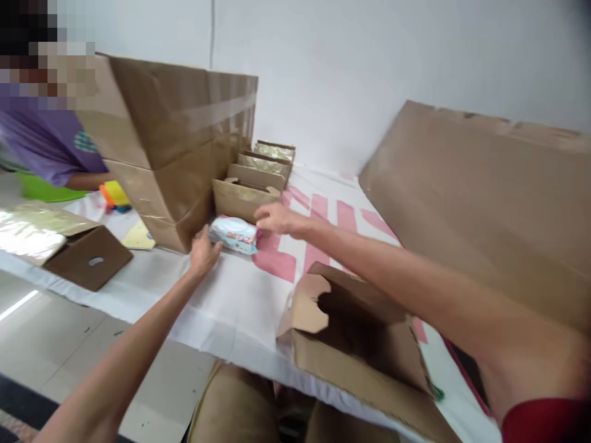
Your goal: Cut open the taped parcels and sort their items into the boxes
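- Head view: one light-blue packet (234, 235) lies on the white tablecloth (231, 307), between your two hands.
- One open carton (360, 380) sits nearer you, rightward.
- Your left arm reaches forward, left hand (205, 251) at the packet's near-left end, fingers partly curled.
- Your right arm stretches leftward, right hand (279, 219) at its other end, fingers bent; whether either grips, I cannot tell.

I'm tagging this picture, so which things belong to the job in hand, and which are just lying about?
Seemingly in use:
pale packet, between the left hand and right hand
nearest open cardboard box, probably

Seemingly lying about:
brown box at far left
pale yellow card
bright green item
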`<state>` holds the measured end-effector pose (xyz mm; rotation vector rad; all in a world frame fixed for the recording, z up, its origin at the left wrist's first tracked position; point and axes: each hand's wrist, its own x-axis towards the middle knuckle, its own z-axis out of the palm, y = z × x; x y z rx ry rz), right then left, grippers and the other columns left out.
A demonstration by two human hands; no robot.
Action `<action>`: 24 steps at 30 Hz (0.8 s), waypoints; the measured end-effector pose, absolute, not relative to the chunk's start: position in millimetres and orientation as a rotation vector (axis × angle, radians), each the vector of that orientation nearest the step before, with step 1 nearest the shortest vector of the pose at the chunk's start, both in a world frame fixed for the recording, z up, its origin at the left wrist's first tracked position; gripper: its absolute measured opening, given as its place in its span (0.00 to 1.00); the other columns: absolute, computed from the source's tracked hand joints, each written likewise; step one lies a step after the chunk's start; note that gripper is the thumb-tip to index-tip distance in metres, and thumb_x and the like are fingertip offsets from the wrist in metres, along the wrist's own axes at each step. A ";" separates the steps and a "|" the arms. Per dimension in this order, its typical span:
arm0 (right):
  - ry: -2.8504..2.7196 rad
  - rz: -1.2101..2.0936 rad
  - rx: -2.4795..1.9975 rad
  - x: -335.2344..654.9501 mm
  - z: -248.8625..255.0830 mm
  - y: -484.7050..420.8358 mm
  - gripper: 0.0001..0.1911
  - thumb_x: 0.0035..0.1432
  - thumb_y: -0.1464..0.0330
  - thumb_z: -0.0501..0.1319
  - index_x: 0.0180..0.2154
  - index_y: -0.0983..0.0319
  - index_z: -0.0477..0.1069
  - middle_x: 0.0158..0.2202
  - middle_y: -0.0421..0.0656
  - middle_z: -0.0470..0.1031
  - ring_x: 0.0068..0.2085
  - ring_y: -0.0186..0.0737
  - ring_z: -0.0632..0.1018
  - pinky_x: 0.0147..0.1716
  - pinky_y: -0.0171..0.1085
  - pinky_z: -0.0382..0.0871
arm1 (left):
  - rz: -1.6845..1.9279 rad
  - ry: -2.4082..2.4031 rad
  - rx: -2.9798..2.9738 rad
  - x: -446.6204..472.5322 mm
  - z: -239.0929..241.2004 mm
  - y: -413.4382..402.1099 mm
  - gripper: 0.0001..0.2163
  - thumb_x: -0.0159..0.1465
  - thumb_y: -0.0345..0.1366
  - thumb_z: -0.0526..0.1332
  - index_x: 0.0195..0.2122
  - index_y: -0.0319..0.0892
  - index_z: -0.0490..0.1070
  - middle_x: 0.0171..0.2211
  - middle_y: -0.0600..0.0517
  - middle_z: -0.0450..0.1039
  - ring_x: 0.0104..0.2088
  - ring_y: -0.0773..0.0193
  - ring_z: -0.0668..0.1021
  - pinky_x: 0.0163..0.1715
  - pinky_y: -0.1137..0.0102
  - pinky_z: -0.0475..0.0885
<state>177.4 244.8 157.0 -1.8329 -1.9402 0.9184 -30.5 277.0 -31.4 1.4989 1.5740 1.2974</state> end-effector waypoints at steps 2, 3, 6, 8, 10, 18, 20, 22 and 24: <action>-1.917 0.854 -1.735 214.0 186.7 218.9 0.10 0.59 0.77 0.66 0.42 0.60 0.81 0.46 0.41 0.83 0.50 0.43 0.80 0.54 0.40 0.73 | 1.240 1.505 1.627 -26.4 -27.8 243.4 0.33 0.53 0.36 0.68 0.61 0.39 0.70 0.65 0.35 0.68 0.70 0.35 0.63 0.72 0.44 0.52; -1.937 0.800 -1.615 236.5 198.3 201.7 0.10 0.59 0.75 0.65 0.42 0.60 0.81 0.46 0.41 0.83 0.50 0.44 0.81 0.55 0.44 0.73 | 1.196 1.445 1.780 -24.5 -26.4 221.9 0.32 0.55 0.39 0.67 0.62 0.41 0.70 0.66 0.37 0.68 0.70 0.36 0.64 0.71 0.43 0.54; -1.919 0.556 -1.452 312.6 209.3 134.9 0.07 0.59 0.69 0.66 0.40 0.57 0.82 0.50 0.42 0.83 0.54 0.49 0.80 0.59 0.54 0.71 | 1.105 1.301 2.082 -17.4 -21.0 148.0 0.31 0.61 0.43 0.66 0.66 0.45 0.66 0.70 0.38 0.61 0.71 0.38 0.63 0.70 0.41 0.57; -1.775 0.396 -1.501 362.5 193.0 84.3 0.09 0.61 0.63 0.66 0.42 0.55 0.82 0.55 0.43 0.81 0.59 0.53 0.77 0.61 0.59 0.69 | 0.963 1.117 2.159 -9.1 -15.6 102.5 0.33 0.64 0.45 0.66 0.70 0.51 0.61 0.73 0.40 0.56 0.72 0.40 0.61 0.69 0.43 0.60; -1.618 0.397 -1.614 403.5 162.2 36.0 0.14 0.61 0.57 0.66 0.47 0.54 0.81 0.59 0.46 0.78 0.61 0.55 0.77 0.62 0.60 0.69 | 0.884 0.967 2.146 2.4 -8.7 70.8 0.40 0.62 0.48 0.69 0.73 0.56 0.54 0.76 0.42 0.50 0.74 0.39 0.58 0.69 0.44 0.63; -1.741 0.871 -1.553 441.7 54.5 -63.6 0.58 0.47 0.44 0.74 0.74 0.50 0.54 0.74 0.51 0.57 0.72 0.61 0.63 0.65 0.57 0.67 | 1.047 0.913 1.666 69.3 21.1 63.2 0.43 0.58 0.53 0.72 0.71 0.51 0.57 0.66 0.39 0.68 0.65 0.41 0.72 0.64 0.48 0.68; -1.770 0.792 -1.556 435.0 40.3 -66.3 0.61 0.44 0.43 0.75 0.74 0.49 0.54 0.76 0.51 0.53 0.73 0.62 0.60 0.66 0.57 0.65 | 1.131 1.013 1.583 86.3 25.4 62.7 0.38 0.59 0.52 0.72 0.68 0.48 0.62 0.60 0.40 0.74 0.60 0.44 0.76 0.61 0.51 0.71; -1.770 0.668 -1.572 426.4 25.4 -65.9 0.57 0.46 0.44 0.75 0.73 0.49 0.57 0.77 0.50 0.51 0.74 0.62 0.57 0.66 0.57 0.66 | 1.201 1.078 1.535 99.5 26.5 57.7 0.32 0.60 0.50 0.71 0.64 0.47 0.67 0.58 0.42 0.74 0.59 0.46 0.76 0.59 0.54 0.72; -1.736 0.547 -1.589 416.2 10.5 -63.9 0.49 0.52 0.46 0.72 0.71 0.48 0.60 0.77 0.50 0.51 0.74 0.63 0.56 0.65 0.58 0.68 | 1.248 1.102 1.508 107.6 24.8 50.3 0.28 0.61 0.49 0.69 0.60 0.46 0.70 0.59 0.42 0.72 0.60 0.46 0.75 0.58 0.56 0.72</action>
